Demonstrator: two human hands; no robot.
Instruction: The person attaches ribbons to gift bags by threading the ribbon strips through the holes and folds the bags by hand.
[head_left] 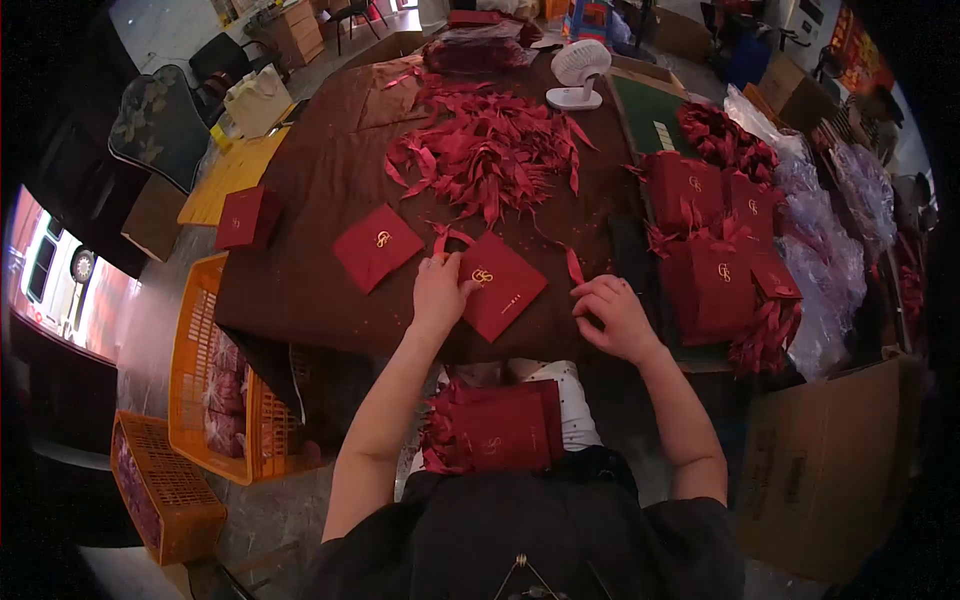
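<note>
My left hand is closed at the upper left edge of a dark red paper bag with a gold logo, which lies tilted on the table. A short loop of red ribbon stands up beside those fingers. To the right, my right hand has curled fingers at the end of a long red ribbon; the exact grip is partly hidden. Another red bag lies flat to the left. A stack of red bags with ribbons rests on my lap.
A large heap of red ribbons covers the table's middle, with a white fan behind. Finished-looking bags stand at right beside clear plastic wrap. A red box sits at the left edge, above orange crates.
</note>
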